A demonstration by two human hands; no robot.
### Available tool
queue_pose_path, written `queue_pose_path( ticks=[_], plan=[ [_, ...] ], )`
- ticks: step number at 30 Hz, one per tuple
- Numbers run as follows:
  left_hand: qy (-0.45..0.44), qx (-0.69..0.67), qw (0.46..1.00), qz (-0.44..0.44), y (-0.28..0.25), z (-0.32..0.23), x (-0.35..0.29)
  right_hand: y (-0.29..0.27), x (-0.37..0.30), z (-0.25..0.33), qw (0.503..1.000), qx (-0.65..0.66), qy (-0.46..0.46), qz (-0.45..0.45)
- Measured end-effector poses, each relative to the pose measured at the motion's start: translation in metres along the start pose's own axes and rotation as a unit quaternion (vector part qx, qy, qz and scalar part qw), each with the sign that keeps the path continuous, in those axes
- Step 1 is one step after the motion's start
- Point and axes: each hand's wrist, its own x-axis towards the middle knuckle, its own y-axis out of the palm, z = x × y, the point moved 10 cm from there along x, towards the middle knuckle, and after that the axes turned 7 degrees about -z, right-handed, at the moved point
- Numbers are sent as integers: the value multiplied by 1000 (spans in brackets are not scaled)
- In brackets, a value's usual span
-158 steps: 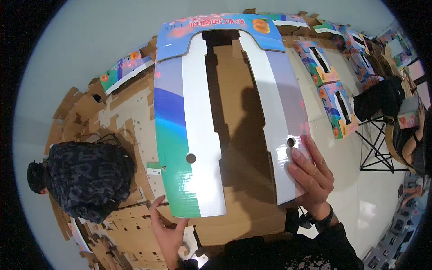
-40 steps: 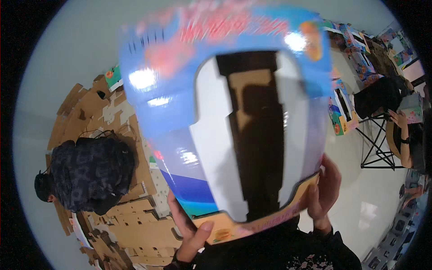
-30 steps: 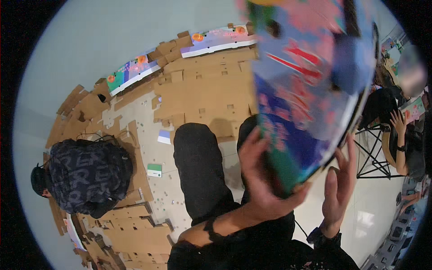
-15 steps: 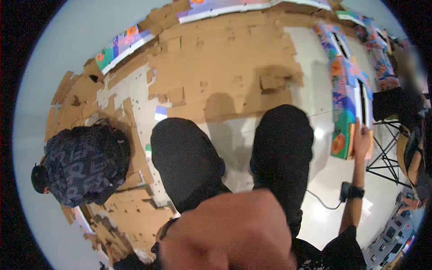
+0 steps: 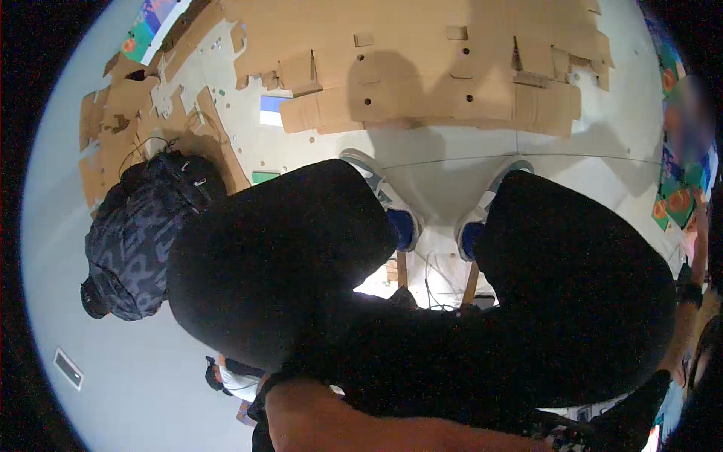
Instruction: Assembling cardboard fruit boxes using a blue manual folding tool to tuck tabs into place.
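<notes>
My right forearm runs up the right rim, a dark watch on its wrist. At its end my right hand (image 5: 700,202) grips the near end of a long, colourful printed cardboard box (image 5: 678,203) with orange, green and purple patterns. Fisheye bending and the dark rim hide most of its fingers. My bare left arm crosses the lower edge from a black sleeve, slanting to the right. No fingers of the left hand can be made out. My black-trousered knees (image 5: 271,248) are spread wide, with my shoes (image 5: 403,226) between them.
Flattened brown cardboard (image 5: 429,83) covers the floor ahead. A dark patterned backpack (image 5: 135,241) rests at the left beside torn cardboard. Another printed box (image 5: 154,34) is at the upper left. A blurred person (image 5: 689,120) is at the right rim; another person (image 5: 239,380) is at the lower left.
The view has shifted, and my knees appear larger and wider apart. The box and my right hand now lie farther toward the right rim. My left arm sits lower.
</notes>
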Motion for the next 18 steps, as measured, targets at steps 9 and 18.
queue_pose_path(
  ticks=[9,18],
  plan=[
    [-27,-8,998,-53,-17,-1,27,1,36,-31,997,-61,23,-32],
    [-28,-26,998,-46,-15,-3,30,37,-30,166,945,126,-274,-129]
  ],
)
